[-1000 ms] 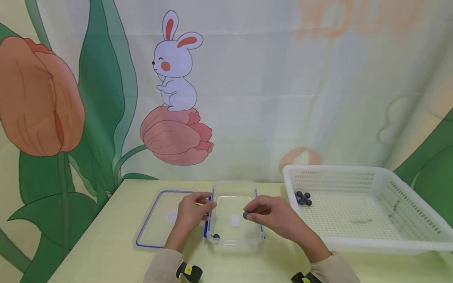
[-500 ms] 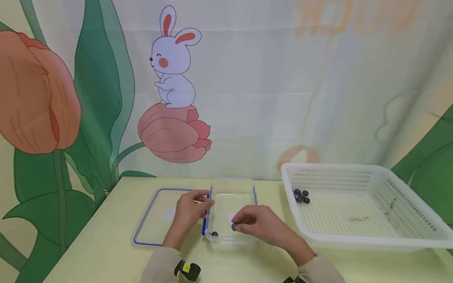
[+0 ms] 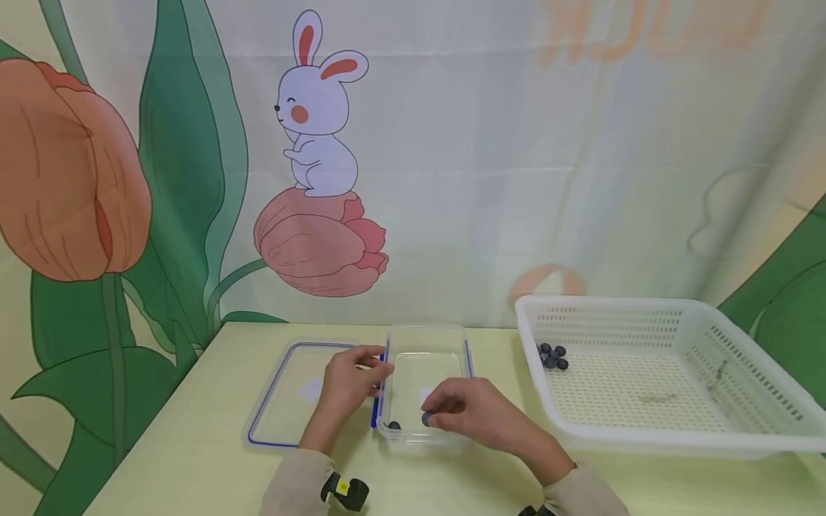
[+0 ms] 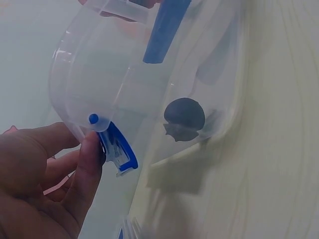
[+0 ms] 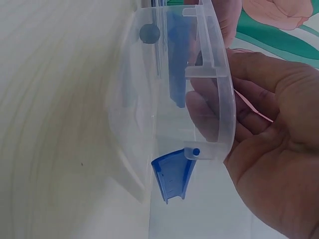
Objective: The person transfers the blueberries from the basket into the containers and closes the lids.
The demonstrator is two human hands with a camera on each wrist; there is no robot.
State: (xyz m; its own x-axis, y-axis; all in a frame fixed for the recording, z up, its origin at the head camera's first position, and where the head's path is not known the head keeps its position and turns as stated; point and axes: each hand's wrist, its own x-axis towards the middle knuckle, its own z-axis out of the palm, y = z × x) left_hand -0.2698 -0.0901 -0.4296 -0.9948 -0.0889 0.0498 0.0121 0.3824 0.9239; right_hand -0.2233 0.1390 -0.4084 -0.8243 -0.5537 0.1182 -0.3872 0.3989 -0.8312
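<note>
Head view: the right hand [image 3: 477, 417] pinches a dark berry [image 3: 426, 418] over a clear box [image 3: 422, 369], the left hand [image 3: 347, 380] gripping its side; left wrist: a second berry [image 4: 184, 114] lies in one corner; right wrist: a blue latch [image 5: 173, 175] hangs outward

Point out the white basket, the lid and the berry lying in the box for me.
White basket [image 3: 619, 383], head view: floor.
Lid [image 3: 290, 398], head view: clear panel.
Berry [image 4: 184, 113], left wrist view: rounded side.

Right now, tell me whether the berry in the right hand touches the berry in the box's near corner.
Apart. In the head view, a plain gap separates the held berry from the corner berry.
</note>
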